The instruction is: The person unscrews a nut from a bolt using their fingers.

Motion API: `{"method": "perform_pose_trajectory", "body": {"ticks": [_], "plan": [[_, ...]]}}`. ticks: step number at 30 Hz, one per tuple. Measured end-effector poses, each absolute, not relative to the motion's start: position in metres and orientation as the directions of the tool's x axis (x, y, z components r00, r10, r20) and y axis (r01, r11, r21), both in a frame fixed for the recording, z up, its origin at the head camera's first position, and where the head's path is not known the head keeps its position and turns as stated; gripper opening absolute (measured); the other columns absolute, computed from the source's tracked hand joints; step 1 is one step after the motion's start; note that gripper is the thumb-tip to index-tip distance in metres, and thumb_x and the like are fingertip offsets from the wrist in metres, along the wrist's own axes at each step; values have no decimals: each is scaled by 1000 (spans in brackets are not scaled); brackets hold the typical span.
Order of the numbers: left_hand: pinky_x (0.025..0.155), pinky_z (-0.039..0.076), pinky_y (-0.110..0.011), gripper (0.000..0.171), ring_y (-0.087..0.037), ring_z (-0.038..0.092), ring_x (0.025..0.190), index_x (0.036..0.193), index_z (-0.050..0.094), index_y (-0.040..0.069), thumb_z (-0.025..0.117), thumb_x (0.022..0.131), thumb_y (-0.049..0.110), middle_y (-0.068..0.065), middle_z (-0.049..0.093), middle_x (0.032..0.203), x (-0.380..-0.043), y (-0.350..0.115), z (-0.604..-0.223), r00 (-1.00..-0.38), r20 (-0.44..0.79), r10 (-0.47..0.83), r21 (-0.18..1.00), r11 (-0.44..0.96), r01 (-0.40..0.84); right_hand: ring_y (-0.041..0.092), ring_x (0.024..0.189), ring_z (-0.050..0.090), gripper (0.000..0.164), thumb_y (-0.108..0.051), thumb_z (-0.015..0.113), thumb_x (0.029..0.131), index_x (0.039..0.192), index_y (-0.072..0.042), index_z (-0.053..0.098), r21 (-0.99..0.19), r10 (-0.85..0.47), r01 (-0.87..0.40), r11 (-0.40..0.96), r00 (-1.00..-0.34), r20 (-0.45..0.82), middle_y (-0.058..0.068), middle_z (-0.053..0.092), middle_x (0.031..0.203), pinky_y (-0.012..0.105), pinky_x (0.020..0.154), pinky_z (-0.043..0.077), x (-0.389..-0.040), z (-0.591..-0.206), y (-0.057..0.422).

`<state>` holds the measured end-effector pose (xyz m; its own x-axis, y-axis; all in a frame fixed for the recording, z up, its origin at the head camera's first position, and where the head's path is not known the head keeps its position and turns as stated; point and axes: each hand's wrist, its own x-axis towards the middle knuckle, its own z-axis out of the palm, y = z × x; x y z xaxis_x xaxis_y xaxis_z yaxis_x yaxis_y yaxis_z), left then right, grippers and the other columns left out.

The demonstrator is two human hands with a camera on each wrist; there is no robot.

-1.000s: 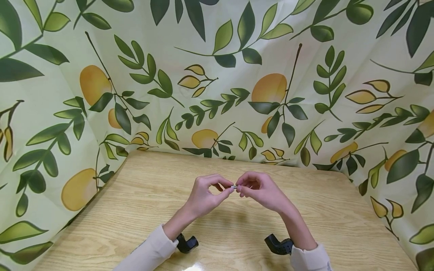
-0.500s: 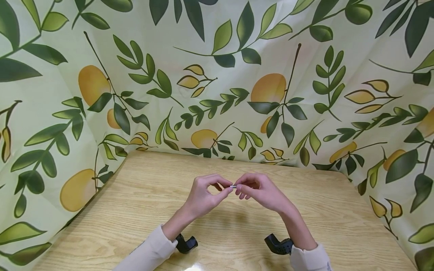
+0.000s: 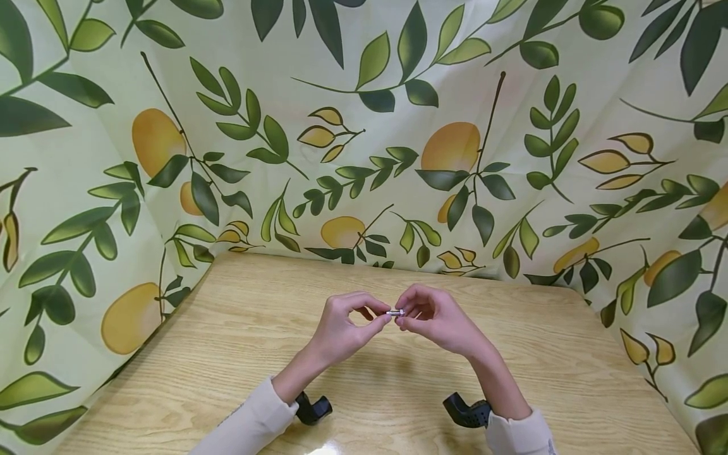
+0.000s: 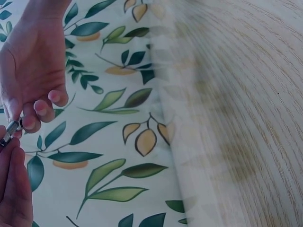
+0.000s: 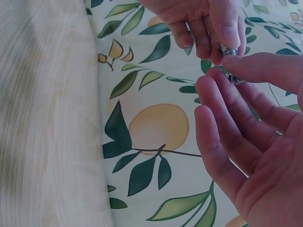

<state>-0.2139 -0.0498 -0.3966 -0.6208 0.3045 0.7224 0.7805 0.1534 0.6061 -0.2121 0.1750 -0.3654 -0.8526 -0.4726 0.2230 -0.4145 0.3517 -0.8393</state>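
A small silver metal bolt (image 3: 395,313) lies level between my two hands above the table, with a wider, nut-like part at its right end. My left hand (image 3: 345,325) pinches its left end between thumb and index finger. Around the right end, my right hand (image 3: 440,321) has its fingers loosely curled, the index finger lifted a little above the wider part. In the right wrist view, the right thumb (image 5: 265,68) crosses in front of the bolt (image 5: 230,51) and hides its middle. The left wrist view shows the bolt (image 4: 11,131) between both hands' fingertips.
The hands are over a light wood-grain table (image 3: 256,303). A cloth (image 3: 364,139) printed with leaves and fruit stands along its back and sides. Black wrist mounts (image 3: 467,411) hang below both forearms, beside pale sleeves (image 3: 250,420).
My right hand's index finger has lifted and spread from the thumb, so more of the bolt's right end shows. My left hand stays in place.
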Motion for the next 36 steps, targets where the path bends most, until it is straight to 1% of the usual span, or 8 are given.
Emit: {"method": "perform_pose_trajectory", "body": {"ticks": [5,9,12,19,24,27,32,36], "plan": [[70,63,-28,10,-12,74,81,94,79,8,82,85,4,-3,80,89,-214,-50,-396,-630,718,296,615,156,773,19,78,71,23,-17,69,100,117,-2,67,-858,-497,-368,358,-853,159,18,73,96,29,69,61,-213,-364,176],[70,63,-28,9,-10,74,81,93,80,9,82,85,5,-2,80,89,-214,-50,-396,-641,709,293,625,159,764,27,82,73,23,-19,60,105,115,1,67,-870,-530,-368,327,-834,154,21,73,99,33,73,63,-214,-363,176],[70,63,-27,9,-11,74,80,93,79,9,82,85,4,-2,80,89,-214,-50,-396,-636,714,294,619,161,769,29,83,74,20,-15,62,103,113,2,67,-874,-525,-375,309,-834,172,19,73,97,35,74,64,-213,-362,176],[70,63,-25,10,-11,74,80,93,79,8,82,85,3,-4,80,89,-215,-49,-397,-629,719,297,612,159,775,19,80,71,14,-3,67,94,108,0,66,-863,-472,-378,336,-860,193,17,72,93,30,72,62,-212,-363,175],[71,63,-24,9,-10,74,81,93,79,8,82,85,4,-4,80,89,-214,-50,-396,-639,709,298,623,160,765,19,81,69,18,-5,74,90,107,-4,67,-856,-444,-370,360,-876,191,10,71,93,28,71,61,-212,-363,174],[70,63,-24,9,-10,74,81,93,79,8,82,85,4,-3,80,88,-215,-50,-397,-639,710,295,623,159,766,20,80,70,22,-11,74,94,114,-3,68,-863,-464,-365,348,-867,180,13,71,96,31,70,62,-213,-363,175],[69,63,-25,9,-11,74,79,93,80,9,82,86,5,-3,80,88,-215,-50,-397,-632,720,287,617,153,772,22,81,73,22,-19,62,104,116,-1,68,-874,-528,-361,324,-836,150,21,73,100,35,72,64,-215,-363,176],[69,63,-26,9,-12,74,78,93,80,9,82,86,5,-3,80,88,-215,-50,-397,-626,724,288,611,153,777,20,82,73,20,-14,64,102,113,3,67,-881,-525,-362,304,-835,162,25,73,98,35,73,64,-215,-363,177]]}}
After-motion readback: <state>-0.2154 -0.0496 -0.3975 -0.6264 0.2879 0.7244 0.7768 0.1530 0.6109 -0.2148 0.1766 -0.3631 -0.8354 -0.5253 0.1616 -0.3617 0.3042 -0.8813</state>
